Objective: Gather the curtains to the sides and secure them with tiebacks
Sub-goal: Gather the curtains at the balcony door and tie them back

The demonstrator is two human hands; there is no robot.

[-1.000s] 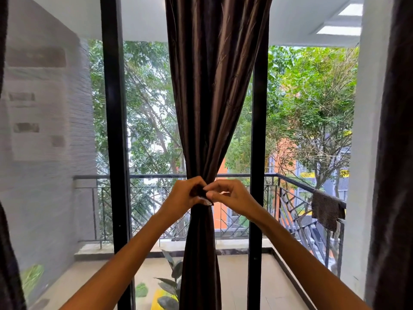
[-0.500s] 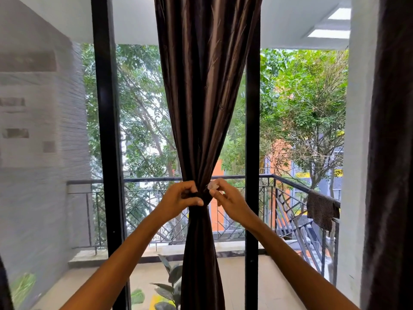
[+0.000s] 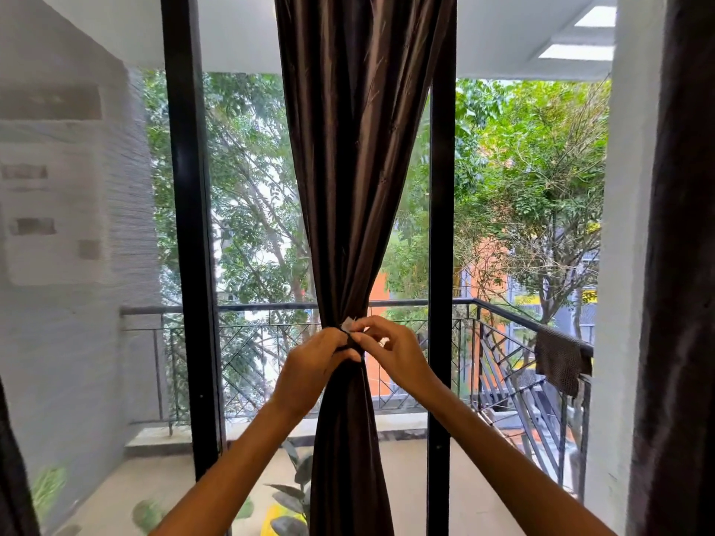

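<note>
Although the curtain (image 3: 350, 210) at the middle of the frame is already bunched into a narrow waist, I judge its fastening unfinished. A dark tieback (image 3: 353, 345) circles that waist, just below centre. My left hand (image 3: 309, 365) grips the bunched cloth and band from the left, fingers curled round them. My right hand (image 3: 394, 353) pinches the tieback's end, where a small pale tab (image 3: 347, 324) shows above the thumb; the other fingers are loosely spread. Whether the ends are joined yet, I cannot tell.

Further dark curtains hang at the right edge (image 3: 673, 265) and the lower left edge (image 3: 13, 466); their tiebacks, if any, are out of view. Remaining work, by my estimate: close this band, release, then check the others.
</note>
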